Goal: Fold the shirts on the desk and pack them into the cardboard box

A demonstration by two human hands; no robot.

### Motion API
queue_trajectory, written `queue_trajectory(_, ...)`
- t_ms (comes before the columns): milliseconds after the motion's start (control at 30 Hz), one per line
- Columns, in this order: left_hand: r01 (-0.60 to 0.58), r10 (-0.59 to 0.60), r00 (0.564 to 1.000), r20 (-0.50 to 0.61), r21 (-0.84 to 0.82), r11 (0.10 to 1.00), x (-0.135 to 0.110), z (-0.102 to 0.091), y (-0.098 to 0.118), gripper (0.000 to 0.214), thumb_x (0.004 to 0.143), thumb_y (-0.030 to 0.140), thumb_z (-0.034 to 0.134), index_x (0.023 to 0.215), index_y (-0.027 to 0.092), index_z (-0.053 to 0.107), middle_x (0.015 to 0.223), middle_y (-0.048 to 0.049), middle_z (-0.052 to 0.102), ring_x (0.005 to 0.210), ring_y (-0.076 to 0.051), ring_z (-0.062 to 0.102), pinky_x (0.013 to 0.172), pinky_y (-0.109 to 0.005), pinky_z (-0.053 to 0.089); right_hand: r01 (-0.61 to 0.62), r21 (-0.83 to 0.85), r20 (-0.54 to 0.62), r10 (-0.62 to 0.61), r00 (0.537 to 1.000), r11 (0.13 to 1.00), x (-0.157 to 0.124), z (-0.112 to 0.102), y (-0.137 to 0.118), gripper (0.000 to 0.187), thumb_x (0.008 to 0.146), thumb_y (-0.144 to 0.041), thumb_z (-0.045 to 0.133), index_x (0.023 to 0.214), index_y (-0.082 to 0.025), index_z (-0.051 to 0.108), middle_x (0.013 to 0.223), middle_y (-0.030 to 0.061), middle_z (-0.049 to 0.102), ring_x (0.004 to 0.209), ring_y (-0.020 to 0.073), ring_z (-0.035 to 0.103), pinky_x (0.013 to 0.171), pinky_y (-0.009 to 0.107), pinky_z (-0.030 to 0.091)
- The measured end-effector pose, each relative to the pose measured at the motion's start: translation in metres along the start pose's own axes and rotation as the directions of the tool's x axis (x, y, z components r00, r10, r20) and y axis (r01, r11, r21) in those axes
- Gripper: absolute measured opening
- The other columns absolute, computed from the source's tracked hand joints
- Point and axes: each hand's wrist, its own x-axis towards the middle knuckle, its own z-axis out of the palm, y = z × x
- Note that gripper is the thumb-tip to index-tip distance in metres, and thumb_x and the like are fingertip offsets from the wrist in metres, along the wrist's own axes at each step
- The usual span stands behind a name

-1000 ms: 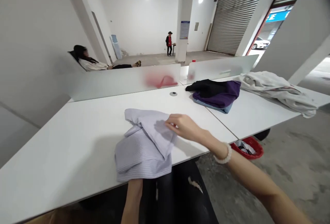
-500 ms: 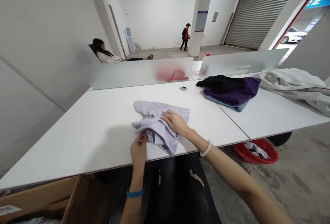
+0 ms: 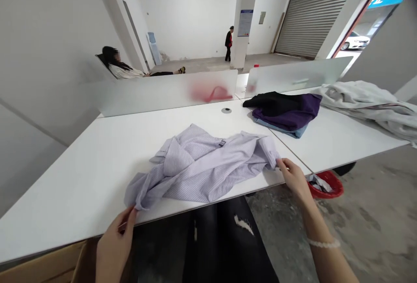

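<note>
Lilac pinstripe shirt [image 3: 202, 170] lay loosely spread on the white desk [image 3: 65, 178], close to the near edge, rumpled w/ folds across the middle. Collar not clearly visible. Thin woven cotton by the look: v. light, soft, limp, likely a bit slippery on the smooth top, so it wouldn't hold a shape unless pulled taut. Best grip prob. at the corners or cuff, pinching cloth w/ thumb + fingers, not grabbing mid-body where it'd bunch.

L hand [image 3: 114, 248] was at the lower-left corner of the shirt, just off the desk edge, fingers closed up and seemingly pinching that corner. R hand [image 3: 295, 179] was at the far right end by the sleeve end, fingers [image 3: 284, 165] only slightly curled and right at the cloth; can't tell if they really had hold. White bead bracelet [image 3: 324, 244] on R wrist.

Beyond: folded black + purple garments on a light blue item [image 3: 282, 109], crumpled off-white garment [image 3: 365, 104], frosted desk divider [image 3: 163, 91], red basket [image 3: 327, 186] on floor.
</note>
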Motion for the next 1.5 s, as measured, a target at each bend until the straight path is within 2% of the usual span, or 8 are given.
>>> queue_trajectory(200, -0.361, 0.388, 0.890, -0.242, 0.149, 0.921, -0.036, 0.001, 0.030, 0.036, 0.087, 0.049, 0.043, 0.095, 0.022, 0.065, 0.096, -0.0068, 0.068, 0.087, -0.025, 0.063, 0.079, -0.037, 0.049, 0.299, -0.213, -0.096, -0.324, 0.941, 0.930, -0.010, 0.003, -0.019, 0.030, 0.085, -0.029, 0.041, 0.105, -0.020, 0.061, 0.105, 0.0130, 0.063, 0.097, 0.0263, 0.059, 0.082, 0.043, 0.050)
queue_trajectory(467, -0.796, 0.794, 0.604, 0.073, 0.091, 0.598, -0.029, 0.086, 0.094, 0.035, 0.092, 0.036, 0.043, 0.115, 0.018, 0.062, 0.104, -0.0095, 0.070, 0.106, -0.026, 0.062, 0.106, -0.052, 0.035, 0.680, -0.416, 0.433, -0.526, 0.732, 0.605, 0.014, 0.061, -0.068, 0.041, 0.081, -0.009, 0.042, 0.115, -0.023, 0.060, 0.117, 0.0106, 0.063, 0.121, 0.0310, 0.049, 0.109, 0.060, 0.023)
queue_trajectory(733, -0.657, 0.668, 0.669, 0.327, -0.159, 0.737, -0.042, 0.008, 0.052, 0.027, 0.084, 0.047, 0.054, 0.092, 0.029, 0.074, 0.092, -0.0011, 0.075, 0.101, -0.022, 0.067, 0.086, -0.031, 0.055, 0.584, 0.121, 0.373, -0.582, 0.723, 0.803, -0.056, -0.044, -0.086, 0.009, 0.090, -0.031, 0.049, 0.093, -0.030, 0.057, 0.090, 0.0055, 0.067, 0.088, 0.0228, 0.064, 0.080, 0.037, 0.051)
queue_trajectory(900, -0.452, 0.444, 0.703, 0.555, -0.133, 0.882, -0.047, -0.012, 0.047, 0.033, 0.084, 0.051, 0.051, 0.099, 0.031, 0.072, 0.093, -0.0007, 0.075, 0.088, -0.020, 0.071, 0.070, -0.026, 0.058, 0.381, 0.144, 0.842, -0.316, 0.438, 0.913, -0.114, -0.041, -0.081, 0.009, 0.091, -0.031, 0.052, 0.088, -0.027, 0.060, 0.083, 0.0019, 0.067, 0.074, 0.0166, 0.063, 0.064, 0.025, 0.048)
queue_trajectory(1033, -0.420, 0.400, 0.804, 0.440, -0.056, 0.906, -0.032, 0.003, 0.072, 0.040, 0.084, 0.054, 0.048, 0.104, 0.026, 0.068, 0.104, -0.0032, 0.073, 0.095, -0.022, 0.067, 0.068, -0.028, 0.057, 0.375, 0.087, 0.942, -0.199, 0.272, 0.923, -0.137, -0.008, -0.075, 0.014, 0.087, -0.031, 0.061, 0.099, -0.024, 0.064, 0.093, 0.0013, 0.069, 0.085, 0.0184, 0.064, 0.073, 0.027, 0.047)
queue_trajectory(1100, -0.482, 0.462, 0.836, 0.297, -0.007, 0.876, -0.016, 0.018, 0.090, 0.040, 0.086, 0.051, 0.046, 0.106, 0.023, 0.066, 0.109, -0.0051, 0.070, 0.101, -0.024, 0.065, 0.079, -0.033, 0.055, 0.358, 0.137, 0.921, -0.252, 0.299, 0.924, -0.135, 0.001, -0.080, 0.020, 0.090, -0.033, 0.057, 0.108, -0.025, 0.063, 0.101, 0.0016, 0.068, 0.091, 0.0176, 0.063, 0.078, 0.027, 0.048)
queue_trajectory(1267, -0.596, 0.594, 0.801, 0.078, 0.214, 0.774, 0.023, 0.071, 0.116, 0.052, 0.089, 0.046, 0.043, 0.129, 0.014, 0.050, 0.127, -0.0151, 0.060, 0.121, -0.031, 0.052, 0.108, -0.054, 0.030, 0.483, 0.092, 0.683, -0.408, 0.606, 0.871, -0.109, 0.021, -0.089, 0.025, 0.098, -0.023, 0.038, 0.110, -0.021, 0.060, 0.106, 0.0059, 0.064, 0.099, 0.0187, 0.059, 0.088, 0.034, 0.046)
queue_trajectory(1500, -0.696, 0.717, 0.693, -0.070, 0.191, 0.692, 0.019, 0.094, 0.112, 0.033, 0.093, 0.037, 0.041, 0.091, 0.015, 0.066, 0.088, -0.0100, 0.071, 0.087, -0.024, 0.066, 0.104, -0.048, 0.037, 0.638, -0.142, 0.562, -0.469, 0.681, 0.757, -0.097, 0.058, -0.067, 0.030, 0.092, -0.012, 0.046, 0.118, -0.020, 0.058, 0.119, 0.0097, 0.060, 0.113, 0.0284, 0.051, 0.089, 0.046, 0.046)
